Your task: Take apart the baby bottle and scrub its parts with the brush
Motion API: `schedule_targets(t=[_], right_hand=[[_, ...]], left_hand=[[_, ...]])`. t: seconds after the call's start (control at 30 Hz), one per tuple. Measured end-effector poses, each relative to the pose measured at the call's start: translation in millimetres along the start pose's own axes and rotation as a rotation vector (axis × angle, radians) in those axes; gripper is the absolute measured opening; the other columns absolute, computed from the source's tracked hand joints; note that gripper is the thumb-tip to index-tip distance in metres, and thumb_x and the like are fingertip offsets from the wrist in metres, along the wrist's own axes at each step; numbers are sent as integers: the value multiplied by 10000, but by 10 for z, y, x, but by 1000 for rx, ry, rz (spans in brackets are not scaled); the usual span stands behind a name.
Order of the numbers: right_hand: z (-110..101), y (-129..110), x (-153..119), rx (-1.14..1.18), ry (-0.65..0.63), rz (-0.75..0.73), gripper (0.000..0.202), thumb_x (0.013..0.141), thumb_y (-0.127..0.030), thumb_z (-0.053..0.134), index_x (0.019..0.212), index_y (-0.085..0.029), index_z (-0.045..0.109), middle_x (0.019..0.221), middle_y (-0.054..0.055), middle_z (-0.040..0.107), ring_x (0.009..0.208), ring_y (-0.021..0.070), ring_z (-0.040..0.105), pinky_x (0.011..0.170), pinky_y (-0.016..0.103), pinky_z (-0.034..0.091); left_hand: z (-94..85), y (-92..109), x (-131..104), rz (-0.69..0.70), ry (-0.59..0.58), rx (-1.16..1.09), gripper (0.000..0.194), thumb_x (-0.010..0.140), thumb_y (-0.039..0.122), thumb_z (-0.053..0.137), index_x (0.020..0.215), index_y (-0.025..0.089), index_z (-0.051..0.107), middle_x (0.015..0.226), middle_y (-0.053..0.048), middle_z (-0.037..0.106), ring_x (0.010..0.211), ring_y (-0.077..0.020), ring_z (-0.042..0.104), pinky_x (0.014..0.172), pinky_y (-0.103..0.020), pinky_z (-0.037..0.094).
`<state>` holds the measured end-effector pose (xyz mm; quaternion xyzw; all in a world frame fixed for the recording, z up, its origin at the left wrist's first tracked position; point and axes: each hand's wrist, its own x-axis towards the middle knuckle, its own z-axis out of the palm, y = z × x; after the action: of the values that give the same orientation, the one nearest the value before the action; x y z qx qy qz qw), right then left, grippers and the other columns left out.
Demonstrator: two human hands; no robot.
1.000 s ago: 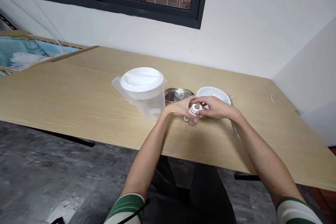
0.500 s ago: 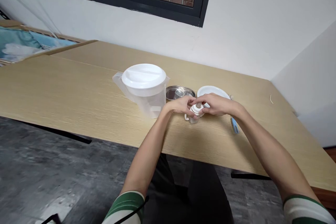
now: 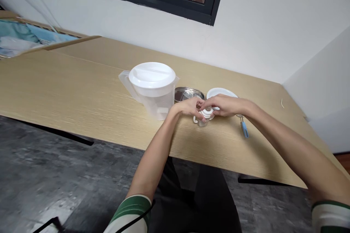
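Observation:
A small clear baby bottle with white side handles stands upright near the table's front edge. Its white screw collar carries a clear teat, which my fingers partly cover. My left hand is closed around the bottle's left side, thumb in front. From the right, my right hand grips the collar between thumb and fingers. Behind my hands lie a round metal tray and a white plate, both partly hidden.
A translucent pitcher with a white lid stands left of my hands. A blue-handled utensil lies to the right, its head partly behind my wrist. At the back are a wall and a window; a short pale strip lies far right.
The view has shifted slightly. My right forearm and elbow have swung outward to the right, while both hands keep their hold on the bottle and its collar.

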<state>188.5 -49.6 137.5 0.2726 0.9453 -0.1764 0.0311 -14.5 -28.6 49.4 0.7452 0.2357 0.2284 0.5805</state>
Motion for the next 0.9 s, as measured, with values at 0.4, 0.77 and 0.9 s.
schedule_targets(t=[0.4,0.77,0.9], right_hand=[[-20,-116,121,-88,-62,6,475,718,12,650,1090,-259,767,1037,34,775,905,203,701,750,261,461],[-4,-223,127,-293,-65,98,274,815,-172,691,1084,-190,740,906,79,760,802,215,683,681,293,420],[15,-395,244,-317,-84,313,189,850,-326,693,747,-172,729,678,93,690,727,244,677,628,323,414]], left_hand=[[-39,-17,36,25,58,217,301,522,296,917,709,171,717,639,-9,666,539,-168,593,475,-267,427],[47,-44,-8,27,80,196,279,564,243,862,763,151,689,726,-8,693,639,-155,620,562,-245,445],[65,-108,-9,54,102,153,303,555,205,852,794,140,676,777,-22,722,706,-173,664,626,-256,491]])
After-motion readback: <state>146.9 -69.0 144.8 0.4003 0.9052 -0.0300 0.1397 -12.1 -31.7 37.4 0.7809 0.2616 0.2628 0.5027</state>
